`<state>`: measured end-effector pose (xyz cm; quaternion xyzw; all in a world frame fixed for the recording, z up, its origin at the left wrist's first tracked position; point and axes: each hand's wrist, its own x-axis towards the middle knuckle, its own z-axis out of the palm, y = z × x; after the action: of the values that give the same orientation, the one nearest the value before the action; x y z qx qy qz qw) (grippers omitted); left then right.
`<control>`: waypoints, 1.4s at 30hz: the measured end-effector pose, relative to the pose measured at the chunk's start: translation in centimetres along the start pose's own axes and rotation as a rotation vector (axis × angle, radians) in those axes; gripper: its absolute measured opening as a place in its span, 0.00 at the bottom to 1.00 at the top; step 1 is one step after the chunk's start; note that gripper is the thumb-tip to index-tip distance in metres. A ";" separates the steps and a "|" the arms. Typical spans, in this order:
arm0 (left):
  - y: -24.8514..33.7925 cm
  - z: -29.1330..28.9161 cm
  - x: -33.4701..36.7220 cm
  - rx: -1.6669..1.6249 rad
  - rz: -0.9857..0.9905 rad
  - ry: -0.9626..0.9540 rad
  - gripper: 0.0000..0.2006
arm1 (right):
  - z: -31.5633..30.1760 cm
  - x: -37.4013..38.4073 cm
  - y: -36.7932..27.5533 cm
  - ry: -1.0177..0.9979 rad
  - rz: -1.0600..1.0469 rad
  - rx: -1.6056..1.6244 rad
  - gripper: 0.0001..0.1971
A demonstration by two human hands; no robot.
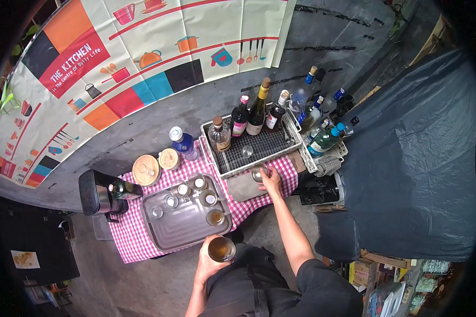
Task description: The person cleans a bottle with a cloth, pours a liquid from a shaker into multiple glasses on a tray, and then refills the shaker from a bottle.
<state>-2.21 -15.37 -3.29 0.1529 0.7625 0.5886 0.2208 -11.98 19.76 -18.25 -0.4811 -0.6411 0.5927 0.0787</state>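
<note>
My left hand (pixel 206 260) is closed around a glass of brown liquid (pixel 221 249), held in front of my body near the tray's front edge. Farther right, the fingers of my right hand (pixel 271 183) are wrapped around the side of a small clear glass (pixel 258 173). That glass is over a grey mat (pixel 243 188) at the front of the wire basket; whether its base touches the mat I cannot tell. Between my hands lies a grey tray (pixel 166 232) with several glasses on it. One of them, a glass with amber liquid (pixel 215 217), stands closest to my left hand.
A white-rimmed wire basket (pixel 232 171) holds several bottles and a small clear cup (pixel 247 151). More bottles crowd a second basket (pixel 327 158) to the right. Wooden lids (pixel 146 170), a blue bottle (pixel 182 141) and a black appliance (pixel 96 191) stand on the checkered cloth (pixel 122 240).
</note>
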 end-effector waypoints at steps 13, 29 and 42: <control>1.7 1.3 1.0 -0.022 -0.008 -0.026 0.37 | -1.9 4.4 6.2 0.172 -0.401 -0.117 0.26; 0.6 1.0 0.5 -0.047 -0.025 -0.026 0.38 | -4.0 1.6 4.1 0.260 -0.454 -0.238 0.22; 1.0 1.0 1.1 0.037 0.017 -0.057 0.39 | -6.2 1.6 5.9 0.197 -0.481 -0.317 0.28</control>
<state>-2.70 -13.71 -2.67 0.1803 0.7654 0.5715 0.2345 -5.52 24.19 -22.19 -0.3770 -0.8103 0.4002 0.2026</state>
